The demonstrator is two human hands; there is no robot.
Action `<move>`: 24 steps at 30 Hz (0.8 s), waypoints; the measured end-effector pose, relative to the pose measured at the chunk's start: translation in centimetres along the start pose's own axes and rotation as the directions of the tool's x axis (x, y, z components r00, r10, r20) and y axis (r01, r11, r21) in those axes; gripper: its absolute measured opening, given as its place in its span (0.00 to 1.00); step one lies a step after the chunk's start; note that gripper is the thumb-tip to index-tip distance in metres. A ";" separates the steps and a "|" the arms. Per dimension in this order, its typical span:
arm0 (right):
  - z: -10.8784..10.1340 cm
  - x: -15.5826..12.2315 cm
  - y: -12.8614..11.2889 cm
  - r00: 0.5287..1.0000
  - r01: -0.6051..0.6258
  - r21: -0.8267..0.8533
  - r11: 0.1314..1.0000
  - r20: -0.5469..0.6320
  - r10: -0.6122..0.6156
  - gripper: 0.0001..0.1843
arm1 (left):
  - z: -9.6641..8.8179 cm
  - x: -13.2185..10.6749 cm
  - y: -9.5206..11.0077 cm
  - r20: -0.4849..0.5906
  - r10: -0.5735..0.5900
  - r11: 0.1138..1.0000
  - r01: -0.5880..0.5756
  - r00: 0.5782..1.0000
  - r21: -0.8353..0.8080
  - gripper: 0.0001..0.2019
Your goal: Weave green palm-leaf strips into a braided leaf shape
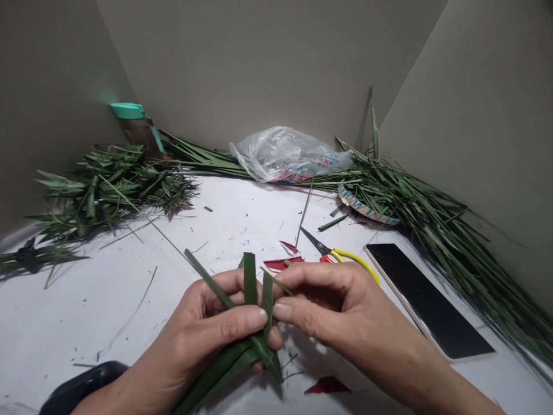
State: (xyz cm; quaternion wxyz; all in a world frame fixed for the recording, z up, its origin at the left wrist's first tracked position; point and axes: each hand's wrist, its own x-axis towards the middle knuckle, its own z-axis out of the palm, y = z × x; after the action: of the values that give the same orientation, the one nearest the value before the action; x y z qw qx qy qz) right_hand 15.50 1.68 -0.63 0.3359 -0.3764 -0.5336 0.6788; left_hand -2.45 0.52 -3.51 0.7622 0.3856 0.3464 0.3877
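Note:
Both hands meet low in the middle of the view over a white table (64, 323). My left hand (207, 334) is closed, thumb pressed on a bundle of green leaf strips (249, 282) that stick up between the fingers and trail down toward me. My right hand (328, 305) is closed too, pinching the same leaf strips from the right, thumb tip almost touching the left thumb. One thin strip runs up and left from the hands.
Yellow-handled scissors (341, 256) and red scraps (283, 263) lie just beyond the hands. A dark phone (427, 300) lies at right. Folded leaf pieces (108, 187) pile at left, long leaves (432, 225) at right, a plastic bag (280, 154) and a teal-capped bottle (133, 124) behind.

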 end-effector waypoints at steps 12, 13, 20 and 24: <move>0.2 0.2 -0.1 1.000 -0.004 0.000 1.000 -0.012 0.004 0.01 | -0.3 -0.1 -0.2 0.003 -0.021 1.000 0.021 1.000 -0.016 0.08; 0.3 0.3 0.0 1.000 0.000 0.002 1.000 -0.014 0.000 0.02 | -0.2 -0.1 -0.2 0.001 -0.023 1.000 0.023 1.000 -0.015 0.08; 0.5 0.4 0.3 0.999 -0.012 0.013 1.000 -0.051 0.013 0.03 | -0.2 -0.3 -0.3 -0.013 0.019 0.999 -0.019 1.000 0.030 0.04; 0.2 0.0 0.0 0.997 0.005 -0.097 0.995 -0.071 -0.012 0.03 | 0.0 -0.2 0.1 -0.047 0.065 0.995 -0.062 0.997 0.072 0.04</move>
State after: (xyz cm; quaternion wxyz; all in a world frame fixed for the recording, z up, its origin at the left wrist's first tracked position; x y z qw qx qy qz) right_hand 15.29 1.58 -0.63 0.3390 -0.4140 -0.5549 0.6370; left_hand -2.57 0.37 -3.37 0.7266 0.4136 0.3661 0.4086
